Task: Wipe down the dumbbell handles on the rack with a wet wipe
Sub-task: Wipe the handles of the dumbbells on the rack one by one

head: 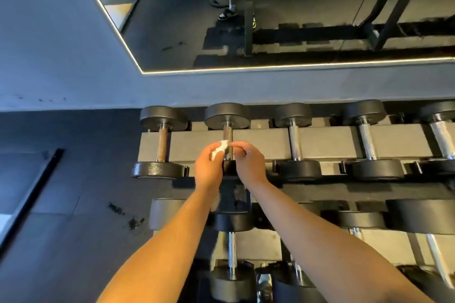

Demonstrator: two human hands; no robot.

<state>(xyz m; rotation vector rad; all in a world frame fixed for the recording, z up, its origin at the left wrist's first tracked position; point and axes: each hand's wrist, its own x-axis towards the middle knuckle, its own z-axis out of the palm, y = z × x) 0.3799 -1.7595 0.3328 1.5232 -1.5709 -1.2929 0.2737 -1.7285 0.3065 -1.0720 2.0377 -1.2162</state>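
A black dumbbell rack holds a top row of round-headed dumbbells. Both hands meet at the second dumbbell from the left, over its dark knurled handle. My left hand grips a crumpled white wet wipe against the left side of that handle. My right hand pinches the handle from the right, fingers curled onto it. The lower part of the handle is hidden behind the hands. The leftmost dumbbell has a rusty brown handle; those to the right have shiny chrome handles.
A lower tier carries more dumbbells, one with a chrome handle between my forearms. Behind the rack a grey wall carries a mirror with a lit edge, reflecting the rack. Dark rubber floor lies to the left.
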